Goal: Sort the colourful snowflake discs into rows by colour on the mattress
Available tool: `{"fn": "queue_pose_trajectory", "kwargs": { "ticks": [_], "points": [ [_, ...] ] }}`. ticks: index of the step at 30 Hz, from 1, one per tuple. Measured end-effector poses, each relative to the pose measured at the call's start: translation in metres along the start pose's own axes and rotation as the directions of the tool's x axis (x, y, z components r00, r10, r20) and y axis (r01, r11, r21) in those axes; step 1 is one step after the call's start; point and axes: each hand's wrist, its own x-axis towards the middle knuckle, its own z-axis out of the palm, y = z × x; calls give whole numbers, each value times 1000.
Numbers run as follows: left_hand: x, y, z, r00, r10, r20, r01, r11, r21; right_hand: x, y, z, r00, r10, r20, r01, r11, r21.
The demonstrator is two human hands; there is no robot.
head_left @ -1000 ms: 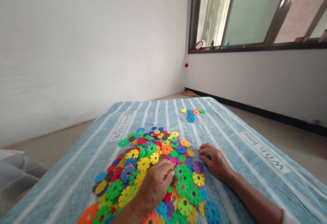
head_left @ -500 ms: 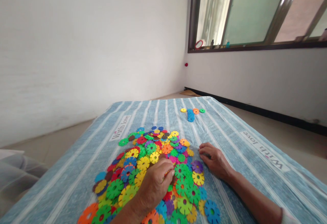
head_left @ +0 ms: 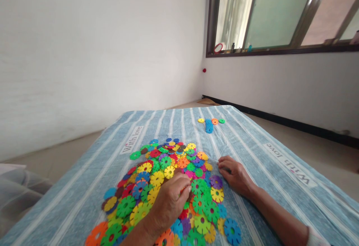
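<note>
A broad heap of notched plastic discs (head_left: 157,179) in many colours lies on the striped cloth. My left hand (head_left: 172,199) rests over the middle of the heap, its fingers curled and thumb pressed in. Whatever sits inside that grip is hidden by the fingers. Close to its fingertips lie green discs (head_left: 198,187). To the right of the heap, my right hand (head_left: 233,172) lies on the cloth, fingers loosely bent and a gap showing beside the thumb. It holds nothing visible, and a purple disc (head_left: 216,182) is nearest to it.
Farther back stands a small row of joined blue discs (head_left: 209,126), with a yellow disc (head_left: 201,120), an orange disc (head_left: 214,121) and a green disc (head_left: 221,121) around it. The blue-and-white cloth (head_left: 92,178) covers the table. A wall and a window (head_left: 280,14) are beyond.
</note>
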Motion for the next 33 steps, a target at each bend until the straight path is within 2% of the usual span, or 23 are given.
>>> {"fn": "queue_pose_trajectory", "kwargs": {
  "ticks": [11, 25, 33],
  "points": [
    [3, -1, -5, 999, -25, -35, 25, 1000, 9, -4, 4, -3, 1000, 3, 8, -3, 1000, -12],
    [6, -7, -17, 998, -58, -4, 58, 996, 68, -4, 3, -4, 1000, 11, 4, -11, 1000, -9],
    [3, -4, -15, 999, -42, 15, 39, 983, 179, -1, 3, -4, 1000, -1, 10, 1, 1000, -1]
  ]
}}
